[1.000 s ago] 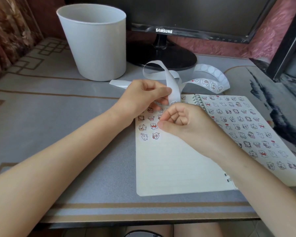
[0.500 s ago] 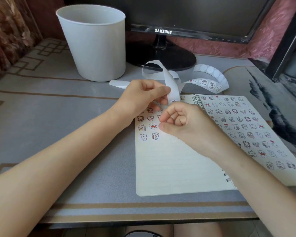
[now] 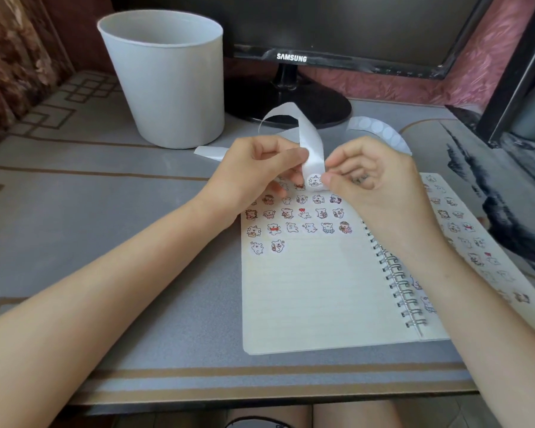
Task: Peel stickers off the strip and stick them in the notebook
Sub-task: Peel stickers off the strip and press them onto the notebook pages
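White backing paper makes up the strip (image 3: pixel 310 140), which rises in a loop above the top of the open notebook (image 3: pixel 306 291) and folds down between the two hands; the left hand (image 3: pixel 254 171) has its fingers curled and pinches the strip just above the fold, thumb against forefinger; the right hand (image 3: pixel 374 177), fingers curled too, has thumb and forefinger tips closed on the edge of a round sticker (image 3: pixel 315 180) sitting at the fold, a small cartoon animal printed on it; whether the sticker has begun to lift from the backing I cannot tell; a further stretch of strip with round blank patches shows behind the right hand; the notebook lies flat on a grey desk mat (image 3: pixel 105 205), its spiral binding (image 3: pixel 396 273) between the pages; rows of stuck stickers (image 3: pixel 303 214) fill the upper part of the lined left page, with two alone in the lowest row; the right page also carries stickers, partly hidden by the right forearm; a white waste bin (image 3: pixel 164 81) stands upright beyond the left hand, beside a black monitor (image 3: pixel 291 58) on its round base.
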